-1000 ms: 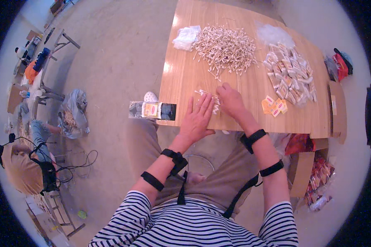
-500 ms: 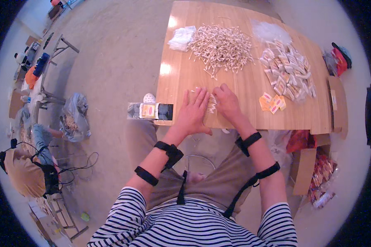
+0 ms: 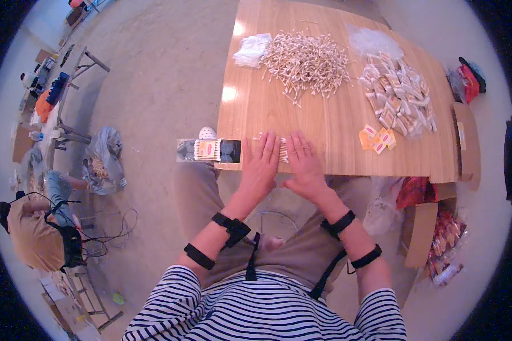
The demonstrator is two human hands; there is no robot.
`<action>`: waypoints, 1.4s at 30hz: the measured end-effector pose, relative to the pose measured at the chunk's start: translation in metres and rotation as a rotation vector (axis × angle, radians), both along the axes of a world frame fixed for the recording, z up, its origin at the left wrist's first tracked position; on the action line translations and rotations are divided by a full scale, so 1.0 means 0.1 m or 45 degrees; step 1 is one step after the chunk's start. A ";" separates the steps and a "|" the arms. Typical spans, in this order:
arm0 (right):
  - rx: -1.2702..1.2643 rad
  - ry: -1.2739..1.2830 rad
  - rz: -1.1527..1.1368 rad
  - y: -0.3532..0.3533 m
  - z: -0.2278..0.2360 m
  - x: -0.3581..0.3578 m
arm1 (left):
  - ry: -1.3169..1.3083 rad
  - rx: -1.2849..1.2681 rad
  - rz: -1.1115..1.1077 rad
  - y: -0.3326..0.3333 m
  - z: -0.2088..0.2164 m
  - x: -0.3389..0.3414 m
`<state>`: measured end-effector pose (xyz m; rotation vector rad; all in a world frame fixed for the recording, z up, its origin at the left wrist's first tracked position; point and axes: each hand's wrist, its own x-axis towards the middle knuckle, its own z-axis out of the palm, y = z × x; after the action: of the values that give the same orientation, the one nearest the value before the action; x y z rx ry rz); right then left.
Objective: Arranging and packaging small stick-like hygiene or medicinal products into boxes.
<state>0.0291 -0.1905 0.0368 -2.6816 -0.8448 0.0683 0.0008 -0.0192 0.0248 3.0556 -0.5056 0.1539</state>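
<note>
A small row of cotton swabs [image 3: 283,149] lies near the table's front edge, between my two hands. My left hand [image 3: 260,163] rests flat on its left side, fingers stretched out. Along its right side lies my right hand [image 3: 305,162], also flat with straight fingers. Both hands touch the row, and their fingers cover part of it. Left of my left hand, at the table corner, is a dark flat holder [image 3: 230,150] carrying swabs side by side with an orange-and-white card [image 3: 209,149] on top.
A heap of loose cotton swabs [image 3: 307,62] lies farther back, beside clear plastic bags [image 3: 252,50]. On the right are filled swab packs [image 3: 401,94] and several orange-and-white cards [image 3: 376,139]. An open cardboard box [image 3: 418,236] stands below the table's right side. Another person [image 3: 37,233] sits at far left.
My right hand has gone from curled fingers at the swabs' right end to lying flat beside them. My left hand has shifted slightly left and nearer, and the row looks narrower.
</note>
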 end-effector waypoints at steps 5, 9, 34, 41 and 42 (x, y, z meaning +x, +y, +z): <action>-0.053 0.027 -0.079 0.35 -0.03 -0.05 | -0.199 -0.031 -0.019 0.10 -0.21 -0.01; -0.083 -0.106 -0.094 0.32 -0.11 -0.06 | 0.120 -0.646 -0.079 0.20 0.08 -0.03; -0.153 -0.124 -0.123 0.60 -0.05 -0.07 | 0.208 -2.052 0.258 0.11 -0.01 0.31; -0.139 -0.280 -0.121 0.59 -0.09 -0.07 | 0.208 -2.136 0.240 0.15 -0.15 0.39; -0.143 -0.249 -0.121 0.60 -0.09 -0.07 | 0.193 -2.154 0.251 0.14 -0.16 0.38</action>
<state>0.0217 -0.1309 0.0282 -2.8649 -0.7885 -0.1768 0.0392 -0.0047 0.0093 1.4153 0.0374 0.1965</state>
